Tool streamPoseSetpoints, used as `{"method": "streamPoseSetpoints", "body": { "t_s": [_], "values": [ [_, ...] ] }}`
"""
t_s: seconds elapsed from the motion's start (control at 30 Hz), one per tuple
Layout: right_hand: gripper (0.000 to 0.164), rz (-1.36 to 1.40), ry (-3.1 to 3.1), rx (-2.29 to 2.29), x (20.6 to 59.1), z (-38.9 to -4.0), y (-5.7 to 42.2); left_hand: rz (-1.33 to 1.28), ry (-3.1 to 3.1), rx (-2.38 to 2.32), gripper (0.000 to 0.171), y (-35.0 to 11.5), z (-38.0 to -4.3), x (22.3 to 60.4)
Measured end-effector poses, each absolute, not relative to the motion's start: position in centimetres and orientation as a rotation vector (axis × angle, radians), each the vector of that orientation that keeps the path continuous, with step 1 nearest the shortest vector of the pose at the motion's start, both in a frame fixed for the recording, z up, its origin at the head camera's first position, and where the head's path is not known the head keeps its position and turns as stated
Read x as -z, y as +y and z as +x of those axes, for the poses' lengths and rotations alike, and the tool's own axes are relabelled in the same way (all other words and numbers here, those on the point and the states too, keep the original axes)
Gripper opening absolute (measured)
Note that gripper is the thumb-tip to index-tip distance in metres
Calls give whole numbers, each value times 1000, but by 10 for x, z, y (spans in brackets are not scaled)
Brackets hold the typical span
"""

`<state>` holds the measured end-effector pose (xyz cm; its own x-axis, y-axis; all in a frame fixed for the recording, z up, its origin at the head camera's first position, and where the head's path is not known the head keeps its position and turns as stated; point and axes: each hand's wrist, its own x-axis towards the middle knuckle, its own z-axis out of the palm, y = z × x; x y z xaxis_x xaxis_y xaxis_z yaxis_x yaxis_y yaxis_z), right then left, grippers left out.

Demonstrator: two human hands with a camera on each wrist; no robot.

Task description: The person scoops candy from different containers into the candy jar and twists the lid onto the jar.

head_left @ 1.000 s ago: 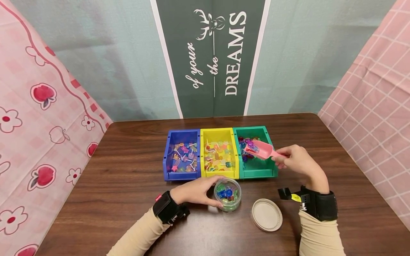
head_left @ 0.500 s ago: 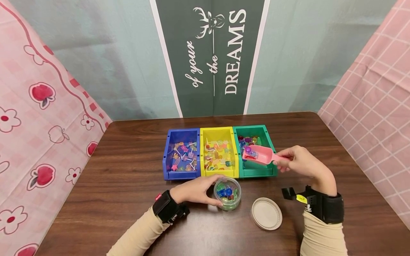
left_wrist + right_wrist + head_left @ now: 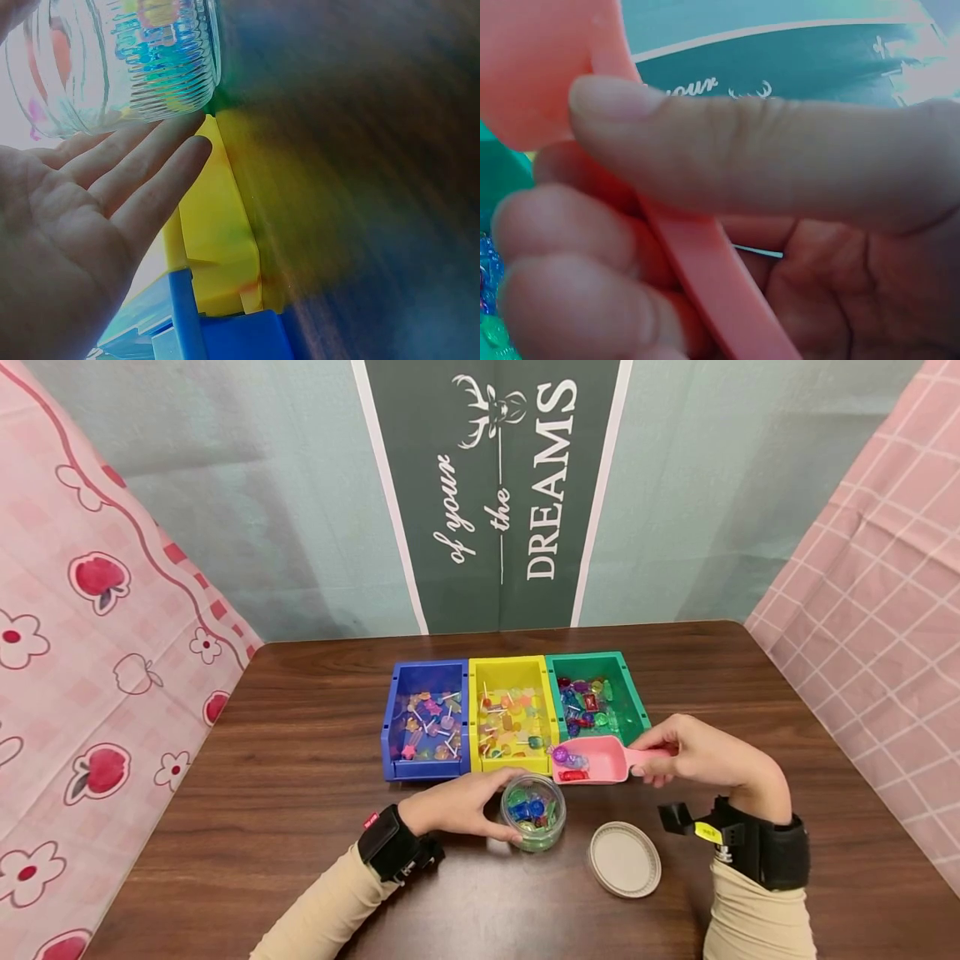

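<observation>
My right hand [image 3: 693, 756] pinches the handle of a pink scoop [image 3: 600, 758], thumb on top and fingers curled beneath in the right wrist view. A few purple, lilac and red beads [image 3: 573, 775] lie in the scoop's front. The scoop is over the front edge of the green bin [image 3: 626, 689], close to a clear jar [image 3: 551, 835]. My left hand [image 3: 465, 806] holds that jar by its side, thumb in front and fingers behind. In the left wrist view the ribbed jar [image 3: 169, 67] rests against the fingers. Blue and green pieces show inside it.
Left of the green bin stand a yellow bin [image 3: 510, 672] and a blue bin [image 3: 427, 770], both with small coloured pieces and sticks. A round pale lid [image 3: 624, 860] lies on the brown table [image 3: 315, 718], right of the jar. Cloths hang around the table.
My right hand has drawn the loaded scoop out of the green bin's pieces, toward me and slightly left, near the jar. The left hand and jar have stayed in place.
</observation>
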<state>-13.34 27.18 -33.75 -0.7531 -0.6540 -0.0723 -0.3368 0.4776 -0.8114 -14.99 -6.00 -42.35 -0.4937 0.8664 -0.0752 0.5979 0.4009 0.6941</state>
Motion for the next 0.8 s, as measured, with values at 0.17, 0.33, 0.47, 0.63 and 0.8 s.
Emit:
{"method": "streamPoseSetpoints", "body": {
  "t_s": [0.17, 0.33, 0.47, 0.63, 0.8],
  "values": [
    [11, -911, 2258, 1181, 340, -135, 265, 1243, 2238, -841, 79, -60, -150, 424],
    [7, -963, 2184, 1178, 341, -134, 259, 1243, 2242, -826, 81, -60, -150, 424],
    [6, -954, 2168, 1168, 341, -132, 254, 1241, 2249, -815, 82, -60, -150, 423],
    [4, -894, 2195, 1149, 339, -131, 250, 1246, 2241, -826, 82, -61, -150, 424],
    [12, -836, 2212, 1149, 336, -130, 247, 1245, 2226, -849, 80, -61, -150, 424]
  ]
}}
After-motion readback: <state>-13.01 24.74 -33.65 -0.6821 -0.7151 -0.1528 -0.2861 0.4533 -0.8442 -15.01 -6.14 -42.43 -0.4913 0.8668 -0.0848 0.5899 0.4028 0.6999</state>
